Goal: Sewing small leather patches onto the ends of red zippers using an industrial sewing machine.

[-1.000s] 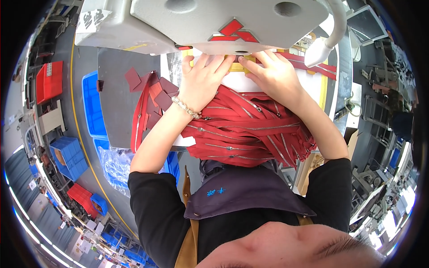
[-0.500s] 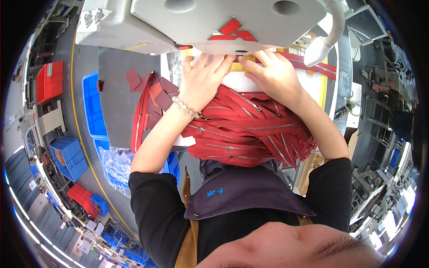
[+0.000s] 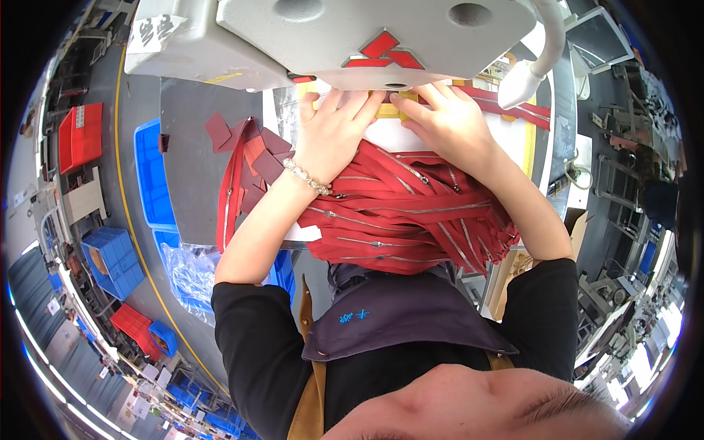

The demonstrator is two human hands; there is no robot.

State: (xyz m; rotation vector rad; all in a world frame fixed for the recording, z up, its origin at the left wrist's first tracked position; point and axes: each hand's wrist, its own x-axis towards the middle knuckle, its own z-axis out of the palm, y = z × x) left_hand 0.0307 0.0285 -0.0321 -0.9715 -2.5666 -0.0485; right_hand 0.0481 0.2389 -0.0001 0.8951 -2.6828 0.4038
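red fabric zippers with silver metal teeth (image 3: pixel 411 213): heaped in front of you, between your forearms.
your left hand (image 3: pixel 334 136): fingers spread, palm down, tips by the flat yellow plate (image 3: pixel 389 111).
your right hand (image 3: pixel 456 126): fingers bent at the plate's right side; can't tell whether you pinch anything.
light grey machine head (image 3: pixel 330 44): just beyond your fingertips, hiding some of them.
small dark-red square patches (image 3: pixel 275 141): left of your left wrist, near your pale beaded bracelet (image 3: pixel 302 174).
blue plastic bin (image 3: pixel 152 183): left of the dark grey tabletop (image 3: pixel 191 169).
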